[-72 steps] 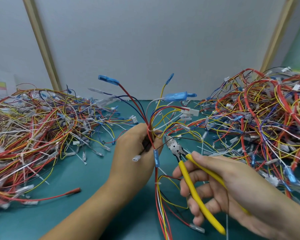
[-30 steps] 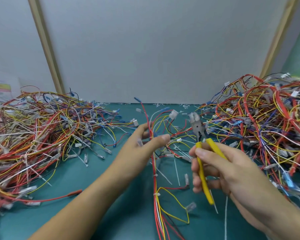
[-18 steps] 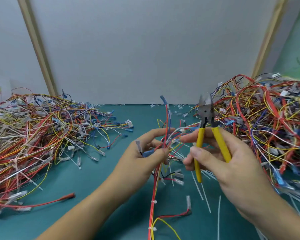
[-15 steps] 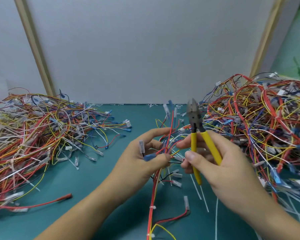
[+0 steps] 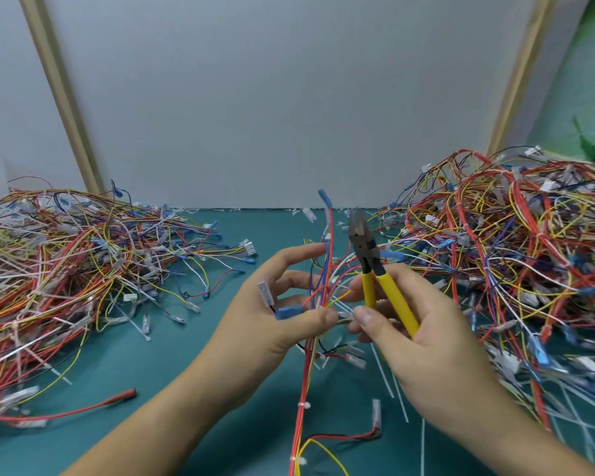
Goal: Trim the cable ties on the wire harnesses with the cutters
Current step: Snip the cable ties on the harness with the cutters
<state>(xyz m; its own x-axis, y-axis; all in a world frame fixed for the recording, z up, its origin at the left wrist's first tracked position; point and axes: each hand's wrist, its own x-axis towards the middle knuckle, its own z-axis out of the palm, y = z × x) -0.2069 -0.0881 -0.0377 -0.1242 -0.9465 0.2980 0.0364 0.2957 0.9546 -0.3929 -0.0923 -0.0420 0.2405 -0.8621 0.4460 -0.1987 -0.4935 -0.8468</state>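
Observation:
My left hand (image 5: pixel 272 324) pinches one wire harness (image 5: pixel 318 304) between thumb and fingers, its red, yellow and blue wires fanning upward and trailing down toward me. A white cable tie (image 5: pixel 303 405) sits on the trailing part. My right hand (image 5: pixel 416 345) grips the yellow-handled cutters (image 5: pixel 378 280), jaws pointing up and closed, just right of the harness. The right thumb tip meets the left thumb at the bundle.
A big heap of harnesses (image 5: pixel 66 269) fills the left of the teal mat (image 5: pixel 172 383), another heap (image 5: pixel 516 255) fills the right. Cut white tie tails (image 5: pixel 385 379) lie between. A grey wall panel (image 5: pixel 289 97) closes the back.
The harness was lowered from an upright spread to the mat level. The cutters swung from pointing left to standing upright, and both hands came together at the bundle.

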